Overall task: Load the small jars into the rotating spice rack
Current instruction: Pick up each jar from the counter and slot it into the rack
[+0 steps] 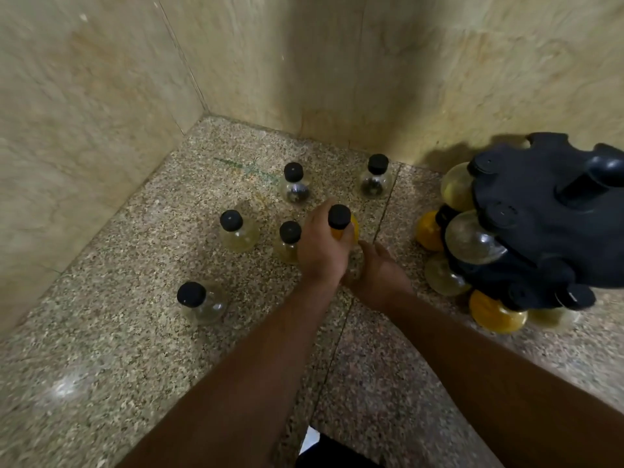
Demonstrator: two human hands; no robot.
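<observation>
Head view: left hand [320,251] wrapped around round glass jar with orange contents and black cap [339,219], mid speckled stone countertop [135,366]. Right hand [378,268] just beside it, grip unclear. Black rotating spice rack [540,217] at right edge, part-loaded.

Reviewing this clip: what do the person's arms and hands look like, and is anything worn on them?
Both forearms are bare to the frame edge, with no sleeves in view. The left hand and right hand show no gloves, and no watch, bracelet or rings can be made out.
</observation>
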